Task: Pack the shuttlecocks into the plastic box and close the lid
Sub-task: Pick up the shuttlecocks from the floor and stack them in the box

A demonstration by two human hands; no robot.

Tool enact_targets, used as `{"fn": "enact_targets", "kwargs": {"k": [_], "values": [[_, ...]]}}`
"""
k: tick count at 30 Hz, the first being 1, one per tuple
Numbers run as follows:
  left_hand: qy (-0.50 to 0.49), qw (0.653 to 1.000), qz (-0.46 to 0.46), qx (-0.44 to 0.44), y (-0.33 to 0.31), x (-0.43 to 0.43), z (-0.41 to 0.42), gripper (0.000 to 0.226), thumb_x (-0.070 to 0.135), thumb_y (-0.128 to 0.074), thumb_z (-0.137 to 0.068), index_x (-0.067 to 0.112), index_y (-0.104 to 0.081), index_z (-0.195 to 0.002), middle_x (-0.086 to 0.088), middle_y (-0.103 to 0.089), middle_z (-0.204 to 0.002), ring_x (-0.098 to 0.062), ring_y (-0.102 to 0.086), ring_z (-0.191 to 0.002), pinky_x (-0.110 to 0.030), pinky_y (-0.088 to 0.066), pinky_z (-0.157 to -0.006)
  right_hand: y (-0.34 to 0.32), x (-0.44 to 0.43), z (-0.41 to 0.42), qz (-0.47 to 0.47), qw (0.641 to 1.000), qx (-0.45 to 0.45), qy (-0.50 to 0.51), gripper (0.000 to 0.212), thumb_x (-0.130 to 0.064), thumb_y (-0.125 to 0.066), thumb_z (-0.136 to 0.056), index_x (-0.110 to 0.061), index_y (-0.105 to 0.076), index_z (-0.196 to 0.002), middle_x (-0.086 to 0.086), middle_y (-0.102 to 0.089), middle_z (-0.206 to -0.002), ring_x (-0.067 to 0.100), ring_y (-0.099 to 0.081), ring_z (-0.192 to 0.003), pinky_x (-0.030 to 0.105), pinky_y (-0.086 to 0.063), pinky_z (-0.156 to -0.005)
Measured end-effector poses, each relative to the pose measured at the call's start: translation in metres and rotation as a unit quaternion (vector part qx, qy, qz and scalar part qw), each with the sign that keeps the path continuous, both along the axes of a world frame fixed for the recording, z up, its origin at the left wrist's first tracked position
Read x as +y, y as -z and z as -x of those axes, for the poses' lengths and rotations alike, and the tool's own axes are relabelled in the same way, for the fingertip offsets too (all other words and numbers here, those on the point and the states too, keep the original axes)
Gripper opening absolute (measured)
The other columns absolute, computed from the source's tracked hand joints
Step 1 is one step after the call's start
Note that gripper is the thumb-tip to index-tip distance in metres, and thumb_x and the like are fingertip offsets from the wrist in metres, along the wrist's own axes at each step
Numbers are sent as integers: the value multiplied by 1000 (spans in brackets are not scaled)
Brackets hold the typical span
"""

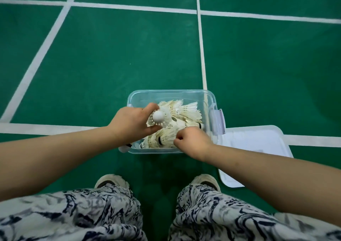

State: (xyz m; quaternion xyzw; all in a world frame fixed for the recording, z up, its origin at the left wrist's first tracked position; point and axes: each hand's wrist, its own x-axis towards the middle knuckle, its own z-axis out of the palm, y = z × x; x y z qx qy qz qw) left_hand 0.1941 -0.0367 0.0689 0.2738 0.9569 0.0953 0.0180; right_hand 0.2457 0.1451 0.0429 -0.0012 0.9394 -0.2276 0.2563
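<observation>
**Shuttlecocks [184,115] part-packed; lid not yet fitted**

Step in hand: loading and settling. A pile of white feather shuttlecocks lies inside the plastic box [171,92], which stands open on the green court floor [110,65], directly ahead of the crouching person's shoes.

Left hand [132,122]: over the left half of the box, fingers and thumb curled round one held shuttlecock [159,119] by its feather skirt, cork tip turned up toward the camera.

Right hand [191,142]: at the near right corner of the box, fingers curled tight against the pile. Whether it pinches a shuttlecock or merely presses on the feathers cannot be told.

Lid [258,144]: flat on the floor just beside the box's right side, untouched by either hand. A side latch [219,120] on the box stands open.

Assessment: packing appears near its end. The next move calls for laying the held shuttlecock into the pile without crushing feathers, and checking that nothing stands proud of the rim. One hand must then reach right for the lid.
</observation>
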Motion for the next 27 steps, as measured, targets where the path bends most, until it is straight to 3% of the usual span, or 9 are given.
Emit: {"fn": "enact_targets", "kwargs": {"k": [5, 10, 13, 15, 17, 20, 23, 25, 27], "values": [[68, 994, 74, -51, 4, 2, -10, 52, 53, -50, -85, 26, -39, -127, -3, -70, -83, -26, -63, -84, -30, -31, -60, 6, -1, 8, -45, 996, -55, -45, 21, -27, -49, -88, -18, -53, -69, 5, -53, -73, 27, -54, -77, 27, -38, -61], [96, 985, 98, -105, 6, 0, -11, 54, 52, -48, -86, 32, -33, -134, -2, -68, -94, -24, -61, -91, -31, -41, -68, 1, -5, 19, -30, 985, -139, -93, 29, -29, -50, -94, -6, -62, -108, 15, -63, -114, 31, -56, -104, 29, -40, -76], [103, 985, 78, -114, 7, -4, -10, 54, 51, -50, -86, 35, -33, -135, 1, -65, -106, -20, -59, -97, -28, -39, -70, -3, 8, 26, 39, 976, -212, -43, 38, -33, -60, -90, -8, -63, -118, 11, -63, -120, 26, -57, -106, 35, -44, -95], [111, 984, 59, -124, 7, -6, -10, 55, 50, -52, -85, 37, -33, -136, 5, -61, -117, -17, -58, -100, -28, -42, -76, -8, 19, 29, 93, 965, -245, 4, 39, -33, -67, -84, -13, -62, -118, 7, -64, -114, 22, -57, -100, 35, -47, -91], [112, 985, 38, -129, 6, -4, -8, 55, 49, -54, -85, 37, -35, -135, 8, -57, -126, -15, -58, -100, -28, -43, -79, -12, 25, 32, 131, 966, -219, 39, 35, -30, -71, -82, -16, -63, -113, -1, -62, -98, 16, -55, -90, 25, -45, -76], [98, 990, 0, -104, 1, 0, -2, 54, 49, -57, -83, 38, -39, -133, 9, -57, -127, -14, -58, -102, -25, -39, -75, -17, 27, 34, 224, 950, -183, 121, 12, -20, -67, -85, -17, -62, -96, -4, -57, -80, 9, -50, -69, 17, -38, -57], [79, 992, -48, -87, -7, 0, 4, 55, 53, -59, -78, 36, -44, -129, 7, -61, -123, -18, -59, -104, -26, -39, -76, -22, 31, 34, 342, 883, -244, 210, 9, -11, -56, -89, -19, -59, -86, -4, -60, -75, 7, -51, -65, 14, -41, -50], [72, 991, -67, -86, -11, 1, 5, 57, 56, -56, -74, 37, -46, -127, 8, -62, -122, -20, -60, -105, -29, -44, -79, -25, 34, 33, 413, 830, -281, 247, 10, -17, -53, -91, -20, -58, -83, -7, -62, -69, 7, -53, -66, 16, -42, -54], [77, 990, -62, -98, -12, 4, 4, 55, 52, -61, -77, 38, -44, -128, 7, -62, -122, -21, -60, -105, -29, -43, -76, -27, 36, 31, 445, 810, -278, 261, 15, -26, -53, -92, -23, -57, -78, -10, -60, -66, 6, -52, -65, 16, -41, -55]]}}
